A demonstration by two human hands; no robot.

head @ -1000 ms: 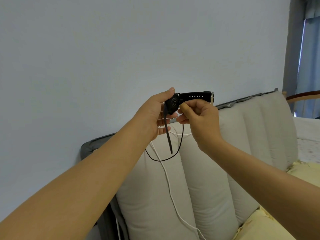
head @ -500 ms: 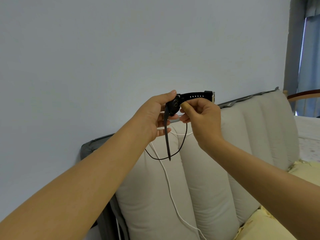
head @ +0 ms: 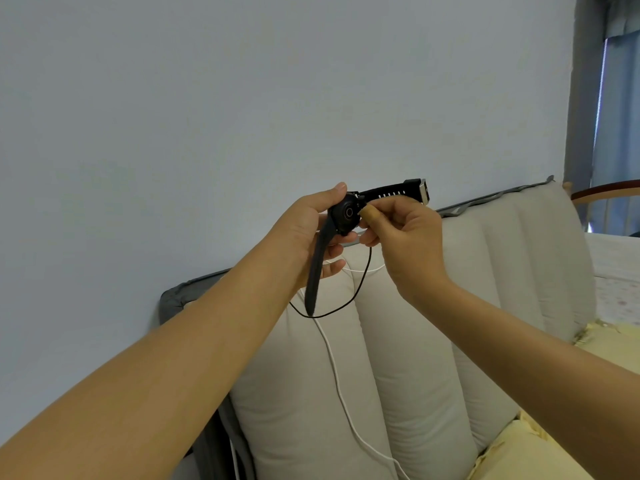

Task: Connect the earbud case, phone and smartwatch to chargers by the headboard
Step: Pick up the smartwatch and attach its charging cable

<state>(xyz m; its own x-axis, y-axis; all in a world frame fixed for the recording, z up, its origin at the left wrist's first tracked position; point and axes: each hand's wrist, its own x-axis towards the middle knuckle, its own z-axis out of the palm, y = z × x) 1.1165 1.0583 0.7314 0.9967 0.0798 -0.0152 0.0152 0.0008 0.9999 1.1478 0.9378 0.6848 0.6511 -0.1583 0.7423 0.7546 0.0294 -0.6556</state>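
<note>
A: Left hand [head: 304, 233] grips the smartwatch [head: 346, 213], back facing us, above the headboard [head: 415, 341]. Right hand [head: 405, 233] pinches the black cable [head: 360, 289] end at the case edge.

B: Change?

A: Thumb has slid off the back; sensor ring now exposed. Charger probably not seated yet. Phone, earbud case unseen.
</note>
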